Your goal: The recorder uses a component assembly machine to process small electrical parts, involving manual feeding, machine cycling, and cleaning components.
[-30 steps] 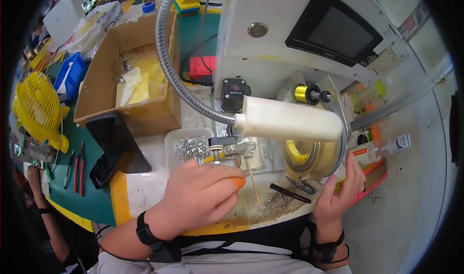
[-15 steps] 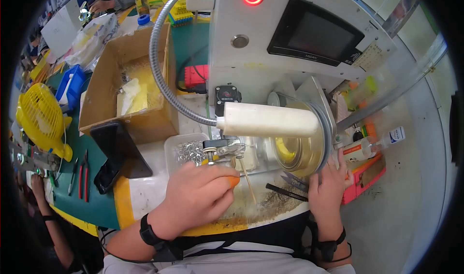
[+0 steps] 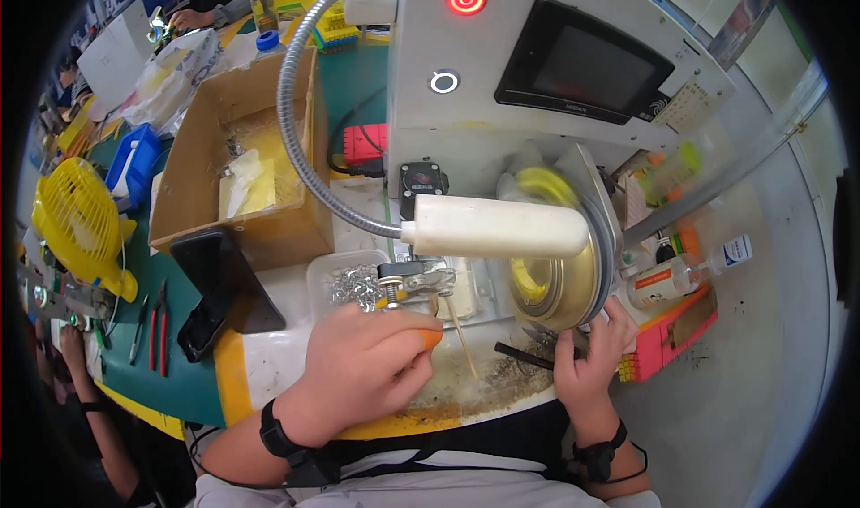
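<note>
My left hand [image 3: 363,365] is wrapped round the orange handle [image 3: 432,338] of a metal toggle clamp [image 3: 417,279]. A thin wooden stick [image 3: 464,338] slants down from beside the clamp. My right hand [image 3: 589,365] holds nothing I can see, its thumb apart from its fingers, by the lower edge of a round spool-like wheel [image 3: 551,297] with yellow on it. Next to that hand, dark tweezers [image 3: 524,356] lie on the worktop, partly hidden. A white cylindrical cover [image 3: 497,226] on a flexible metal hose [image 3: 291,123] hangs over the clamp and hides part of the wheel.
A clear tub of small metal parts [image 3: 354,284] stands behind my left hand. Further left are a phone on a stand [image 3: 224,279], a cardboard box [image 3: 242,194], red-handled pliers [image 3: 158,338] and a yellow fan [image 3: 81,217]. A machine panel with a screen [image 3: 587,60] rises ahead; a bottle [image 3: 663,279] lies right.
My right hand has shifted left, closer under the wheel. The panel's round metal button now shows a white ring, and yellow now appears at the wheel's top too. My left hand keeps its grip.
</note>
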`<state>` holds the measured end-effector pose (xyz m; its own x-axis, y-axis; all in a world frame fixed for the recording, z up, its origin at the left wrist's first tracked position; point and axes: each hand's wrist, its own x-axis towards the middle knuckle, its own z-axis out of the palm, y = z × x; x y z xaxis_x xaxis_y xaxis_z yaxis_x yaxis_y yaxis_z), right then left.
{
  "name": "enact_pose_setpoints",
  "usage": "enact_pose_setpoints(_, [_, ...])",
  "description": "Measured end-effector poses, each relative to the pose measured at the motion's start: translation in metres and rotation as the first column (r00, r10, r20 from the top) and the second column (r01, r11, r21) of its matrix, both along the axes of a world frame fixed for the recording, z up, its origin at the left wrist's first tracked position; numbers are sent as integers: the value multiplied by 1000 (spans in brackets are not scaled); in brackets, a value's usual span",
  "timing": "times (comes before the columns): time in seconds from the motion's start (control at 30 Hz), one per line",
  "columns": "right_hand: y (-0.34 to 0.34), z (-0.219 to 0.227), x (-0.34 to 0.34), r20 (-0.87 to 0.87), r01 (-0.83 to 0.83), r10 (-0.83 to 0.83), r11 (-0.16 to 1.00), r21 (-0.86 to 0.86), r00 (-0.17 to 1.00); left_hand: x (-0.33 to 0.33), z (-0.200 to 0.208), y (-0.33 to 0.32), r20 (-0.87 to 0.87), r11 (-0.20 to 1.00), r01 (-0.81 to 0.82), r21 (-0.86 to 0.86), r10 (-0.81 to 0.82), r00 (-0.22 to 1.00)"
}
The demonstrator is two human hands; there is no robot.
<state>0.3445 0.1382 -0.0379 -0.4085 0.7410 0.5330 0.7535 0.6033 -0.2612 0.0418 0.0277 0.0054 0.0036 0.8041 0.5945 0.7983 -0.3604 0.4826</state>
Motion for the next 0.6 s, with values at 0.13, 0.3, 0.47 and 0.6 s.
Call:
enact_pose_setpoints(0.13, [1,1,0,3,3,-3,1000,-27,1000,0,1,1,10,1000,-9,8,9,1000])
enact_pose_setpoints(0.3, [1,0,2,-12,12,-12,1000,4,1000,-2,4,0,29,999,32,-41,-30,999])
enact_pose_setpoints(0.47, [0,2,1,-14,22,-22,1000,4,1000,-14,20,-10,303,953,222,-206,-154,940])
enact_pose_setpoints(0.6, [0,1,-1,-47,-19,17,999,-32,999,-12,39,-6,909,945,320,66,-189,372])
